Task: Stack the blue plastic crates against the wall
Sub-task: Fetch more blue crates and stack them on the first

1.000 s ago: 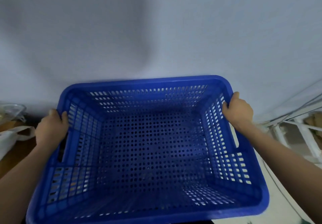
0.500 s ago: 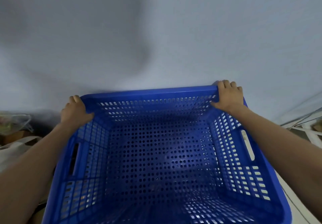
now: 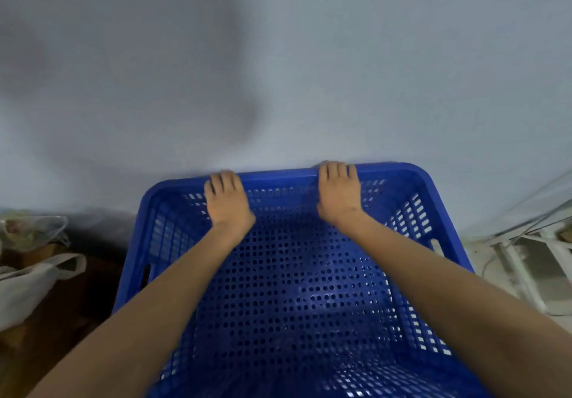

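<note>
- Blue plastic crate (image 3: 297,298), perforated floor and slotted walls, sitting low and central, far rim right up against the pale grey wall (image 3: 309,72)
- Left hand (image 3: 227,202) draped over the far rim left of centre, fingers curled over the top edge, palm down inside the crate
- Right hand (image 3: 339,195) gripping the same far rim right of centre, fingertips hooked over the edge toward the wall
- Both hands grasping the crate rim, well apart from each other, bare forearms reaching across the open interior
- Oblong handle slots visible on the left and right walls, unheld
- White plastic bag (image 3: 28,286) lying to the left of the crate on a brown surface (image 3: 62,320), handle loop standing up
- Clear crumpled bag (image 3: 34,227) behind it, near the wall, contents too blurred to tell
- White metal frame (image 3: 526,261) to the right of the crate, beside the wall, on a pale floor
- Crate interior empty apart from the arms crossing it
</note>
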Tool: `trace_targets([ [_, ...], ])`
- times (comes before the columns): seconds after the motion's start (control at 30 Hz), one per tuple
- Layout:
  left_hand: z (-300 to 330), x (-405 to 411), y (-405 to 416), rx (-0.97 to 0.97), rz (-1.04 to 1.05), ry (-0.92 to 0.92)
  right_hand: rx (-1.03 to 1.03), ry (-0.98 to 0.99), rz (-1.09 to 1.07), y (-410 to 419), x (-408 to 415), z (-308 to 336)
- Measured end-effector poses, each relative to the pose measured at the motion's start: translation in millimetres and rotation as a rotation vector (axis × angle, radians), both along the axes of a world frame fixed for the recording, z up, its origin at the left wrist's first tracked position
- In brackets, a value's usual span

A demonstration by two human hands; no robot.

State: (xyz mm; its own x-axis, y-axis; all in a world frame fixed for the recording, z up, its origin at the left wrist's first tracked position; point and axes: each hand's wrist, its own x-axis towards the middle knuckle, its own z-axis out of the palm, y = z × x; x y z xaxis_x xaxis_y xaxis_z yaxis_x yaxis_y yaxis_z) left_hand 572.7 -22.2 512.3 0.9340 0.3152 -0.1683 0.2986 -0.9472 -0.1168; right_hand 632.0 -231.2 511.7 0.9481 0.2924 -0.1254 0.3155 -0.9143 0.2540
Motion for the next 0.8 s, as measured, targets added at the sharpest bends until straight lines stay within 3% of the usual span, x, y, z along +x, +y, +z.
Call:
trace_targets([
  [0.13,-4,17,-74,-0.087,-0.049,0.011,-0.090,0.017,-0.074,50,-12,-6],
  [0.3,-11,17,-63,0.008,-0.126,0.038,-0.213,0.044,-0.045,45,0,-8],
  [0.37,-6,13,-54,-0.017,-0.183,0.004,-0.153,0.067,-0.004,42,-1,-3],
  [0.5,8,-17,-14,-0.003,-0.334,-0.044,0.171,0.067,0.143,-27,-12,5],
  [0.63,8,-89,80,-0.051,-0.075,-0.218,0.261,0.014,-0.078,-149,-32,-1],
  [0.8,-17,-185,142,-0.217,0.145,-0.160,0.426,0.042,-0.080,-224,-68,-8],
])
